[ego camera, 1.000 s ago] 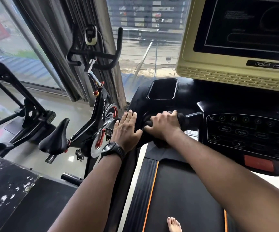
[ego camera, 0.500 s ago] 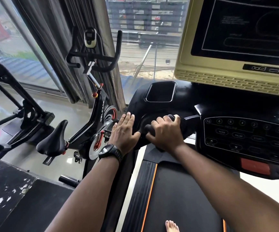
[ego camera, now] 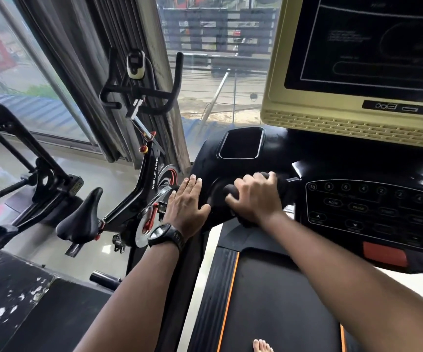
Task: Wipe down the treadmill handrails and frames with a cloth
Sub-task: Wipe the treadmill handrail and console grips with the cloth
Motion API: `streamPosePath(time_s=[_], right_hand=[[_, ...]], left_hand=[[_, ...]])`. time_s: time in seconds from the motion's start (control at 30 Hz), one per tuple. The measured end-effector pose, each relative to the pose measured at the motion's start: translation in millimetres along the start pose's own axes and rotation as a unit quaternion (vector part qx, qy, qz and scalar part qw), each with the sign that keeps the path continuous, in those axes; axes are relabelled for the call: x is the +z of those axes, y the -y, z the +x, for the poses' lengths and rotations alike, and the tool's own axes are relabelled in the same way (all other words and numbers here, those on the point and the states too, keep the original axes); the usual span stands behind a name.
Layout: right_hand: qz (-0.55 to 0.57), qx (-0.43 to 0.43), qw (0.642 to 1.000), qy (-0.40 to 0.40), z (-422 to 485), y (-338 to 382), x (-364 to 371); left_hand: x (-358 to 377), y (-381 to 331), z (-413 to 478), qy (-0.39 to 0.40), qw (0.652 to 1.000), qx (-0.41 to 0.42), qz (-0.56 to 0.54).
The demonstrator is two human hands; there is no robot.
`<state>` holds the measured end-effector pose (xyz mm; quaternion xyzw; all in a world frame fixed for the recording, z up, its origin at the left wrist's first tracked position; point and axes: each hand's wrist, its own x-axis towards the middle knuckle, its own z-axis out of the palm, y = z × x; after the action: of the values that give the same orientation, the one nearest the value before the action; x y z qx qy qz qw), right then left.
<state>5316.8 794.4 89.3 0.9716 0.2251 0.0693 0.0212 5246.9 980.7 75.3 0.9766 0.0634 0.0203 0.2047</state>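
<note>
My right hand [ego camera: 256, 199] grips a dark cloth [ego camera: 282, 186] wrapped around the treadmill's short black front handle [ego camera: 293, 180], just left of the button panel. The cloth is mostly hidden under my fingers; dark folds show beside and below the hand. My left hand [ego camera: 186, 205], with a black wristwatch, rests flat with straight fingers on the black left side of the treadmill frame [ego camera: 205, 158]. The left handrail runs down under my left forearm and is mostly hidden.
A cream-framed screen [ego camera: 357, 72] stands over the button panel [ego camera: 372, 209] with a red stop pad [ego camera: 384, 257]. The belt [ego camera: 276, 308] with orange edging lies below, a bare foot [ego camera: 262, 346] on it. A black spin bike [ego camera: 134, 194] stands close on the left, by a curtain and window.
My right hand has shifted slightly along the front handle with the cloth, fingers re-curled. My left hand has stayed flat on the frame. The view tilted a little.
</note>
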Motion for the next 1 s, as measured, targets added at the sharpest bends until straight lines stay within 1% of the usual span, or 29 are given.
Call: streamPosePath(time_s=[0.03, 0.07, 0.13, 0.2, 0.23, 0.27, 0.37, 0.4, 0.43, 0.5, 0.53, 0.57, 0.67, 0.7, 0.73, 0.8, 0.83, 0.87, 0.97, 1.0], right_hand=[[-0.001, -0.01, 0.999, -0.033, -13, -2, 7], [-0.007, -0.022, 0.999, -0.047, -20, -4, 12], [-0.016, -0.029, 0.999, -0.004, -4, -5, 2], [-0.008, 0.007, 0.998, 0.057, 23, -6, -11], [-0.001, 0.013, 0.998, 0.065, 27, -8, -10], [-0.006, 0.006, 0.999, 0.047, 20, -10, -7], [-0.014, -0.027, 0.998, -0.052, -17, -16, 10], [-0.022, -0.035, 0.998, -0.049, -17, -16, 10], [-0.016, -0.031, 0.999, -0.021, -8, -15, 3], [-0.01, 0.01, 0.999, 0.029, 19, -15, -10], [-0.006, 0.019, 0.999, 0.035, 22, -15, -10], [-0.01, 0.019, 0.999, 0.025, 15, -16, -7], [-0.014, -0.019, 0.998, -0.057, -20, -22, 10], [-0.022, -0.027, 0.998, -0.06, -20, -23, 10], [-0.02, -0.022, 0.999, -0.033, -11, -23, 4], [-0.011, 0.037, 0.999, 0.035, 20, -22, -13], [-0.014, 0.055, 0.997, 0.055, 28, -23, -14], [-0.015, 0.059, 0.997, 0.054, 24, -24, -12], [-0.026, 0.018, 0.999, -0.036, -12, -30, 3], [-0.033, 0.008, 0.999, -0.042, -16, -31, 4]], left_hand=[[-1, 0, 1, 0.001, 1.0, 0.001, 0.0], [-1, 0, 2, 0.003, 1.0, 0.001, 0.0], [-1, -1, 2, 0.004, 1.0, 0.001, 0.004], [-2, -1, 1, 0.004, 1.0, 0.0, 0.006], [-2, -1, 0, 0.004, 1.0, -0.002, 0.005], [-1, -1, 0, 0.003, 1.0, -0.002, 0.006], [-2, -2, 1, 0.0, 1.0, -0.002, 0.003], [-2, -2, 2, 0.0, 1.0, -0.003, 0.004], [-1, -2, 2, -0.002, 1.0, -0.003, 0.007], [-1, -2, 0, -0.005, 1.0, -0.002, 0.011], [-1, -2, -1, -0.003, 1.0, -0.005, 0.011], [-1, -2, -1, -0.001, 1.0, -0.009, 0.01], [-3, -3, 0, 0.004, 1.0, -0.013, 0.007], [-3, -3, 0, 0.003, 1.0, -0.013, 0.007], [-3, -3, 0, 0.0, 1.0, -0.012, 0.008], [-2, -3, -1, -0.003, 1.0, -0.009, 0.009], [-2, -3, -2, -0.002, 1.0, -0.011, 0.009], [-2, -2, -2, -0.002, 1.0, -0.012, 0.009], [-3, -2, 0, 0.0, 1.0, -0.013, 0.006], [-3, -3, 0, 0.0, 1.0, -0.013, 0.007]])
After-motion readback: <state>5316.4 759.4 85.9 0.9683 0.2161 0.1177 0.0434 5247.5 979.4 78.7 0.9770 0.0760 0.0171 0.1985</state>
